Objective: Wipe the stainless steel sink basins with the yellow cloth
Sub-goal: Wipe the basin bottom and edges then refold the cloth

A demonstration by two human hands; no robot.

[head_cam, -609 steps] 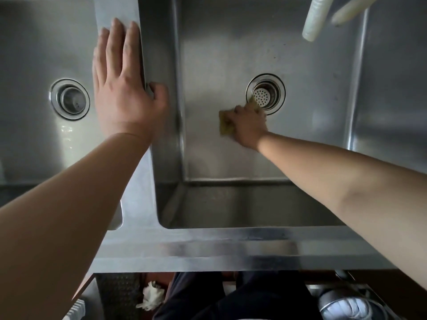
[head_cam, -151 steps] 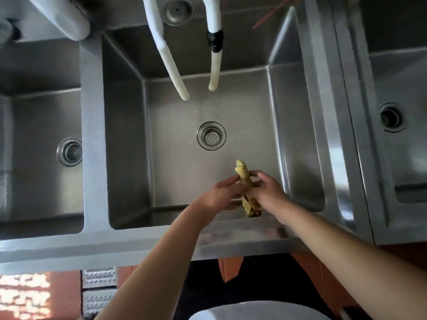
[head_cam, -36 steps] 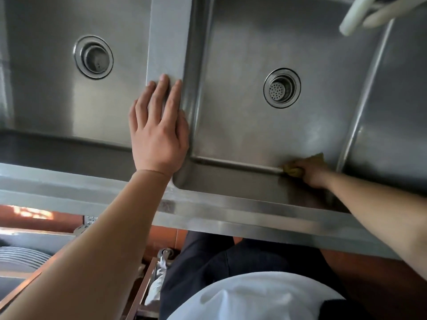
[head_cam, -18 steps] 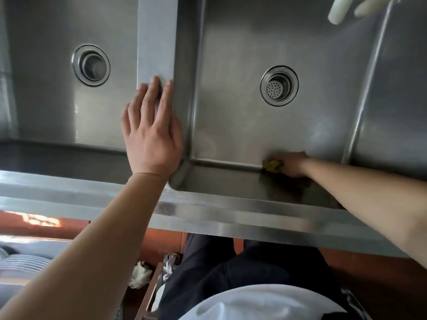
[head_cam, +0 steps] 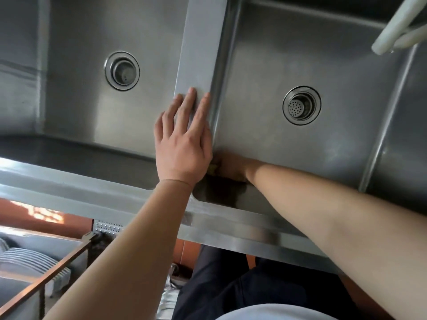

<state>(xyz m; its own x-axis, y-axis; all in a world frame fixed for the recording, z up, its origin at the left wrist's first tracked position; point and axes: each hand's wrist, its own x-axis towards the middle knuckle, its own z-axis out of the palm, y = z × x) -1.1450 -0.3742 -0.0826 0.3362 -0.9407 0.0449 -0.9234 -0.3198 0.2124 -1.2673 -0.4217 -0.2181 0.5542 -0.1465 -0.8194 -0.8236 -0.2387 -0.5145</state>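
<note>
My left hand (head_cam: 183, 144) lies flat, fingers straight, on the steel divider (head_cam: 201, 42) between two sink basins. My right hand (head_cam: 231, 167) is down in the near left corner of the right basin (head_cam: 265, 125), holding the yellow cloth (head_cam: 213, 168) against the floor where it meets the front wall. Only a small yellow bit of the cloth shows beside my left hand; the rest is hidden under my right hand. The right basin's strainer drain (head_cam: 301, 105) sits behind my right arm.
The left basin (head_cam: 76, 107) has its own drain (head_cam: 122, 70). Two white faucet hoses (head_cam: 392, 26) hang over the right basin at the top right. The sink's front rim (head_cam: 231, 225) runs below my arms. Stacked plates (head_cam: 25, 259) stand in a rack at the lower left.
My right hand has slid the cloth leftward along the basin's front edge, from near the right wall into the left corner. My left hand has stayed on the divider.
</note>
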